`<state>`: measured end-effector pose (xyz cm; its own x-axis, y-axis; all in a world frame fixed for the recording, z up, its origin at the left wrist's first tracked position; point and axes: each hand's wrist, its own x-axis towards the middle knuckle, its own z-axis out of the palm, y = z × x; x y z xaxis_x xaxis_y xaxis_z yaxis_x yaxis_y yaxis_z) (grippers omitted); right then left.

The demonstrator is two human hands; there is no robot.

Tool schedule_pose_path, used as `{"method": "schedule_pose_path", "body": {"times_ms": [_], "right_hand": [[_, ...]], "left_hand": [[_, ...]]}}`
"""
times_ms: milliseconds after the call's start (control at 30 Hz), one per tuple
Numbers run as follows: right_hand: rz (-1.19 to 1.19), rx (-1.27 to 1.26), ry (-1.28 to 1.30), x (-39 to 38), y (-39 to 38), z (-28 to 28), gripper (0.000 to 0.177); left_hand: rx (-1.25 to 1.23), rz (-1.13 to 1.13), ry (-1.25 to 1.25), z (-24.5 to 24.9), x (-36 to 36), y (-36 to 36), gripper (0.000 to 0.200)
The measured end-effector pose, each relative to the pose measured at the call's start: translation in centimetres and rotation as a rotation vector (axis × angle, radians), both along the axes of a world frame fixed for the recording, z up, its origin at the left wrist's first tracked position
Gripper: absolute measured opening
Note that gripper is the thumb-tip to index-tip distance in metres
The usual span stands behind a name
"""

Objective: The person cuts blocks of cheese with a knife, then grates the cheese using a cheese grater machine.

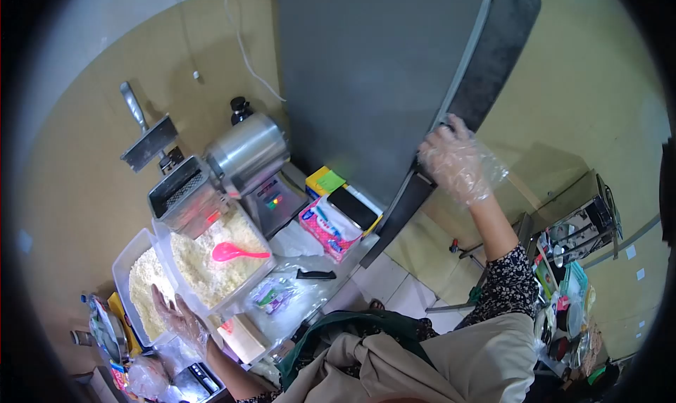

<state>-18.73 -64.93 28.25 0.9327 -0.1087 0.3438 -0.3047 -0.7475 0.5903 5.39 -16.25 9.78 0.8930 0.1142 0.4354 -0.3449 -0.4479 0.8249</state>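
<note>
My right hand (456, 162), in a clear plastic glove, is closed around the edge of a grey refrigerator door (486, 72). My left hand (182, 320), also gloved, has its fingers stretched out at the front of two plastic tubs, over the rim of the left tub (127, 259). Both tubs hold pale grated cheese (193, 269). A pink spoon (239, 252) lies on the cheese in the right tub. Above that tub is the metal hopper of an electric grater (246, 149). Whether my left fingers touch the cheese is hard to tell.
On the table are a black-handled knife (316, 274), a pink-and-white box (329, 230), a phone (353, 207) and a block of cheese (241, 338). A small scale (197, 382) stands at lower left. A rack with utensils (574, 237) stands at right.
</note>
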Motion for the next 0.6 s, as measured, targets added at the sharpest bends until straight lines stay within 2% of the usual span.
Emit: {"method": "schedule_pose_path", "body": {"times_ms": [167, 267, 433, 500, 533, 600], "right_hand": [[0.191, 0.039, -0.048, -0.3, -2.9, 0.0, 0.016], [0.214, 0.064, 0.053, -0.3, -3.7, -0.5, 0.014], [0.309, 0.0, 0.087, -2.4, -4.8, -1.2, 0.019], [0.413, 0.181, -0.032, -4.3, -5.2, -1.6, 0.029], [0.366, 0.029, 0.063, -6.2, -4.5, 0.2, 0.037], [0.337, -0.056, 0.009, -9.4, -4.9, -0.9, 0.038]], "left_hand": [[-0.187, -0.245, 0.02, 1.8, -5.9, -11.2, 0.055], [-0.081, -0.323, 0.009, 3.8, -10.5, -16.3, 0.055], [-0.007, -0.274, 0.012, 3.4, -14.9, -17.8, 0.054], [0.036, -0.186, 0.082, 3.0, -15.8, -16.7, 0.053], [0.032, -0.154, 0.109, 2.8, -16.2, -16.3, 0.051], [0.013, -0.14, 0.117, 1.7, -16.4, -15.5, 0.05]]}}
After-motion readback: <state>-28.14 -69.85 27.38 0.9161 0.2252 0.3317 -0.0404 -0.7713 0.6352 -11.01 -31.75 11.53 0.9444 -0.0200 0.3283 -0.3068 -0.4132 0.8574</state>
